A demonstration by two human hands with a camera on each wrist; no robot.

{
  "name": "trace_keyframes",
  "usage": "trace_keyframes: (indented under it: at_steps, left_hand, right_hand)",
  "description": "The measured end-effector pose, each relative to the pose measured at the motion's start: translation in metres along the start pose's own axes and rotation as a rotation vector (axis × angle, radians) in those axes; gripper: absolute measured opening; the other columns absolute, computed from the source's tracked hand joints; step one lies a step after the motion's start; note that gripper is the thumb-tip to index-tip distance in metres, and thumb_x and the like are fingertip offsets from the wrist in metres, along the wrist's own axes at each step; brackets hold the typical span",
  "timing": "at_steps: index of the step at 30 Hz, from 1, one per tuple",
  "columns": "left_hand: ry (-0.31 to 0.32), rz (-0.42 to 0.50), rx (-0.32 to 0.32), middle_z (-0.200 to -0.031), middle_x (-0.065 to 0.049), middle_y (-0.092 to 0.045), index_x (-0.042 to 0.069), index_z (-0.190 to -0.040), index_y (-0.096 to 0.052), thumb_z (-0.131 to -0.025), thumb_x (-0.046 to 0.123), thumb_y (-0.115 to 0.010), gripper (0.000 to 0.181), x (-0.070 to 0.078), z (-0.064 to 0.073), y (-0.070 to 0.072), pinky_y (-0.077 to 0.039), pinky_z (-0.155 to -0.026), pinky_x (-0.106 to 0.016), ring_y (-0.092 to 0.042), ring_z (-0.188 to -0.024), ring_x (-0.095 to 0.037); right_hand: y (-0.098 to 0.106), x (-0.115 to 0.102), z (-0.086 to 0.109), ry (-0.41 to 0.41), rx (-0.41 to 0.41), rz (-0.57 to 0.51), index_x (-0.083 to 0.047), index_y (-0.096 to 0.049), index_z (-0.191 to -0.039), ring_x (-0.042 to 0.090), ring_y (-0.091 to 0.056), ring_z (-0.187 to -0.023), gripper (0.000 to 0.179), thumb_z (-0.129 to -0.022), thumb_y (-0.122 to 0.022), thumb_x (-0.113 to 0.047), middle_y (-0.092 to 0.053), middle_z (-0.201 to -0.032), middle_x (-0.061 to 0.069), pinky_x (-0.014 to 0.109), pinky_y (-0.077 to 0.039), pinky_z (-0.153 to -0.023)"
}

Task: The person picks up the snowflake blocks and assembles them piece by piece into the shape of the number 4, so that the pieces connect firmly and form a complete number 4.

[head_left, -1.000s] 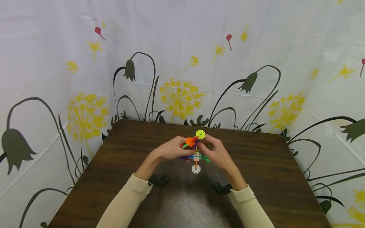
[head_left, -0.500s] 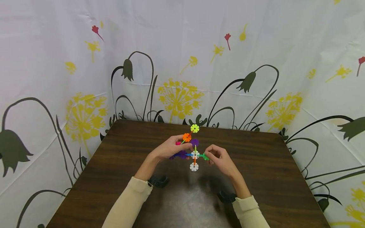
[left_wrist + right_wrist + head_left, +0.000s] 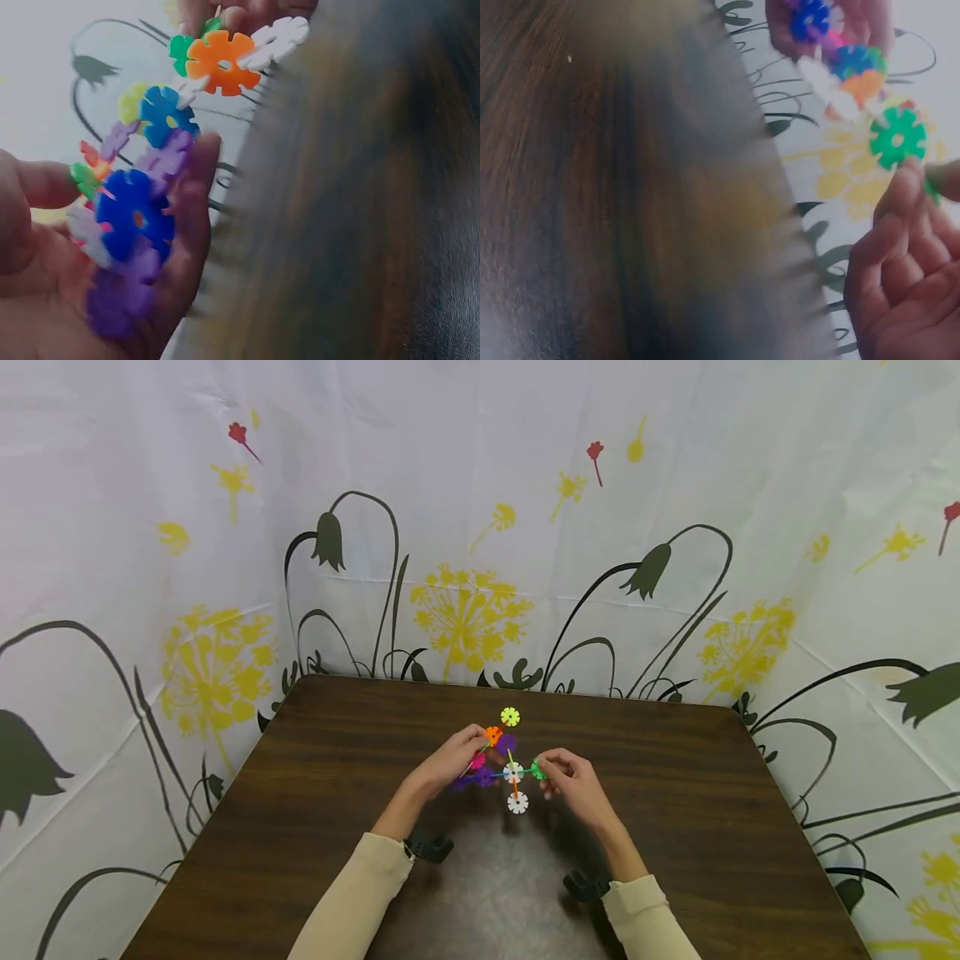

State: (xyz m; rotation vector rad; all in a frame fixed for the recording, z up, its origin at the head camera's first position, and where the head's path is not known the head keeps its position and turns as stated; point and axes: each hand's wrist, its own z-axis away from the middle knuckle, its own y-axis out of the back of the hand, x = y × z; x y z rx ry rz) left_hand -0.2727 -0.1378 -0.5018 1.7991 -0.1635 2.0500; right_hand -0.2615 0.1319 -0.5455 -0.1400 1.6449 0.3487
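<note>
A build of slotted, flower-shaped plastic discs, joined edge to edge, is held up above the brown table in the head view. At its middle is a white disc, with another white disc below it. The yellow disc tops it, near an orange disc. My left hand holds its left side, thumb against a small green disc and fingers behind the blue disc and purple ones. My right hand pinches the green disc at the right end.
Behind the table hangs a white curtain printed with flowers, meeting its back edge. Dark bands sit on both wrists, below cream sleeves.
My right hand has moved from the upper middle of the disc build to the green disc at its right end. My left hand has shifted its hold, uncovering the pink and purple discs.
</note>
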Motion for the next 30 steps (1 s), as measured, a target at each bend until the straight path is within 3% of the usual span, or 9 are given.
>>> trace_keyframes:
  at_steps: [2,5,9,12,17,24,30]
  left_hand:
    - [-0.006,-0.097,0.026,-0.095,-0.008,-0.067,0.001,-0.118,-0.058,-0.117,0.027,-0.044,0.030,-0.005,-0.005,-0.001,-0.042,-0.074,-0.029,-0.051,-0.076,-0.014]
    - [0.017,-0.205,0.034,-0.090,-0.004,-0.053,0.000,-0.122,-0.064,-0.115,0.024,-0.047,0.030,-0.012,-0.012,0.001,-0.041,-0.076,-0.032,-0.049,-0.078,-0.017]
    - [0.075,-0.243,0.023,-0.117,-0.011,-0.067,0.001,-0.137,-0.065,-0.113,0.022,-0.050,0.035,-0.019,-0.019,0.005,-0.051,-0.094,-0.038,-0.066,-0.105,-0.023]
    - [0.116,-0.219,0.034,-0.138,-0.017,-0.065,0.002,-0.145,-0.058,-0.112,0.026,-0.050,0.042,-0.020,-0.026,0.009,-0.050,-0.111,-0.049,-0.064,-0.126,-0.030]
    - [0.132,-0.206,0.036,-0.145,-0.021,-0.063,0.002,-0.151,-0.049,-0.112,0.030,-0.048,0.048,-0.018,-0.036,0.013,-0.045,-0.120,-0.054,-0.059,-0.136,-0.035]
    - [0.146,-0.245,0.020,-0.155,-0.021,-0.056,0.003,-0.154,-0.047,-0.113,0.032,-0.049,0.050,-0.020,-0.027,0.013,-0.040,-0.123,-0.058,-0.054,-0.144,-0.037]
    - [0.091,-0.309,0.012,-0.151,-0.025,-0.058,-0.002,-0.148,-0.052,-0.115,0.026,-0.047,0.044,-0.023,-0.014,0.016,-0.043,-0.120,-0.059,-0.055,-0.142,-0.042]
  right_hand:
    - [-0.001,0.006,-0.003,-0.058,0.018,-0.003,0.002,-0.069,-0.121,0.013,-0.067,-0.067,0.028,-0.110,-0.065,-0.023,-0.070,-0.081,0.005,0.029,-0.061,-0.067]
    - [-0.002,0.014,-0.007,-0.155,0.022,0.007,0.000,-0.067,-0.123,0.014,-0.068,-0.066,0.028,-0.110,-0.064,-0.025,-0.071,-0.083,0.007,0.027,-0.061,-0.068]
    - [-0.005,0.021,-0.006,-0.260,0.017,0.021,-0.001,-0.064,-0.122,0.016,-0.071,-0.065,0.027,-0.110,-0.062,-0.024,-0.075,-0.086,0.011,0.029,-0.061,-0.068]
    - [-0.006,0.022,-0.007,-0.310,0.029,0.016,-0.001,-0.063,-0.122,0.017,-0.074,-0.066,0.026,-0.110,-0.060,-0.023,-0.078,-0.090,0.015,0.029,-0.061,-0.066]
    - [-0.007,0.022,-0.014,-0.364,0.052,0.024,-0.002,-0.064,-0.122,0.015,-0.074,-0.062,0.025,-0.111,-0.058,-0.023,-0.079,-0.090,0.017,0.026,-0.055,-0.055]
    - [-0.004,0.027,-0.015,-0.411,0.012,0.065,0.000,-0.063,-0.123,0.012,-0.066,-0.051,0.029,-0.112,-0.057,-0.026,-0.074,-0.078,0.010,0.024,-0.052,-0.050]
    - [0.009,0.029,-0.010,-0.416,0.048,0.006,0.001,-0.062,-0.130,0.011,-0.060,-0.049,0.034,-0.113,-0.056,-0.027,-0.072,-0.079,0.010,0.024,-0.051,-0.050]
